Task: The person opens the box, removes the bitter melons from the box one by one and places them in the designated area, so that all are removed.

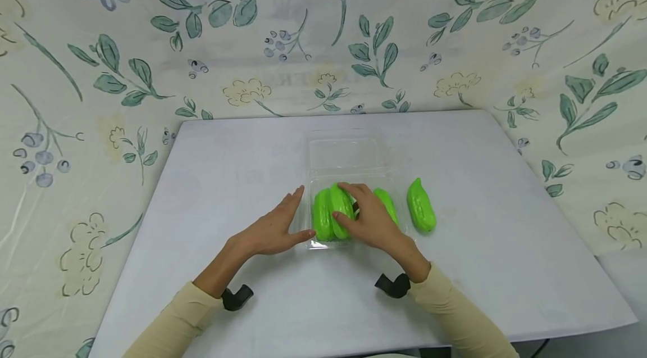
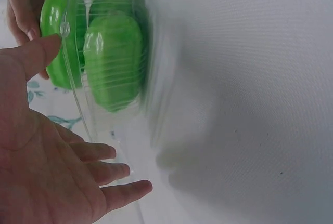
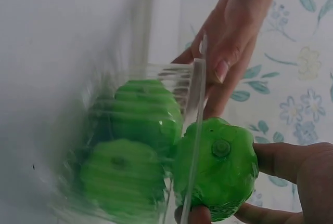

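In the head view, my right hand (image 1: pixel 374 222) grips a glossy green bitter melon (image 1: pixel 341 203), its thumb and fingers on opposite sides. The right wrist view shows this melon (image 3: pixel 221 174) at rim height, above the others in the clear plastic container (image 3: pixel 196 115). One melon (image 1: pixel 322 216) lies inside along the left wall, and another (image 1: pixel 386 205) lies on the right, partly covered by my right hand. My left hand (image 1: pixel 275 230) is spread beside the container's left side, fingers straight, thumb tip right at the rim. It holds nothing.
A further green melon (image 1: pixel 422 207) lies on the white table (image 1: pixel 485 268), just right of the container. The container's clear lid (image 1: pixel 346 153) is folded back, away from me. Floral cloth (image 1: pixel 303 82) hangs behind the table.
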Available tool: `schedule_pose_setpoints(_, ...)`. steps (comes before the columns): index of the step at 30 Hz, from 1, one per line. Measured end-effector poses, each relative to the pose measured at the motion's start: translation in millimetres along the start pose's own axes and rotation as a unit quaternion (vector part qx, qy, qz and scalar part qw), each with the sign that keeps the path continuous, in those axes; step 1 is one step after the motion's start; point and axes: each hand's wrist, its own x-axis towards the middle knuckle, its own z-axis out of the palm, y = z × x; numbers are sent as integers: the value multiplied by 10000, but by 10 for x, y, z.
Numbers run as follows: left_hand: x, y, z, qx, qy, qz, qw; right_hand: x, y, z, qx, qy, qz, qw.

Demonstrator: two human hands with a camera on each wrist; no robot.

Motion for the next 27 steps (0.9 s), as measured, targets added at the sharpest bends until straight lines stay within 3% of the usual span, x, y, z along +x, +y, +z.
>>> schedule_pose_setpoints(14,5,19,14,-114,-7,19,9999,-2,29,-217,117,151,88,9998)
schedule_pose_setpoints(27,-9,53,70,-101,-5,-36,9999,-91,186,-431,200,557,75,9982)
